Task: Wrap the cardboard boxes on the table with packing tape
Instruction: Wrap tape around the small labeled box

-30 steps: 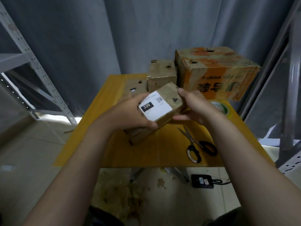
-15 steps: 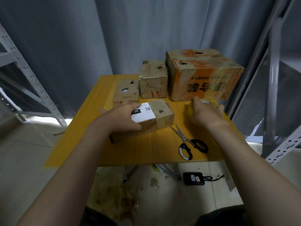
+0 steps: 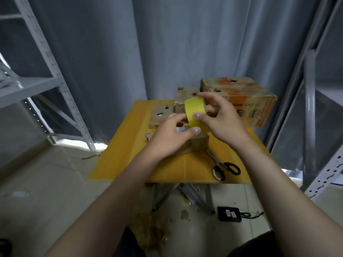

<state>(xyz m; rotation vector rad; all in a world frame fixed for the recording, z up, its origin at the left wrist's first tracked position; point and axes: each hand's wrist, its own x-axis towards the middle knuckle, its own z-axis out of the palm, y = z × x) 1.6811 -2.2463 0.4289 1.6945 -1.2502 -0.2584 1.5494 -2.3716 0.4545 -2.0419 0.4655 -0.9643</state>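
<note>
Right hand (image 3: 222, 121) has lifted the tape roll (image 3: 194, 112) mid-frame, gripping it; left hand (image 3: 170, 140) pinches its edge; box (image 3: 199, 143) beneath looks untaped.

Yellow tape roll (image 3: 194, 113) up on edge, lifted clear above the small near box (image 3: 199, 143), which lies flat. Behind it, in a row: flat holed box (image 3: 160, 117), taller box (image 3: 179, 101), and large orange-stained box (image 3: 241, 95) at back right.

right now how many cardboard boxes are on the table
4: large orange box back right; smaller box just left of it; low box with holes further left; nearest box, mostly hidden beneath the left hand. More may be hidden.
</note>
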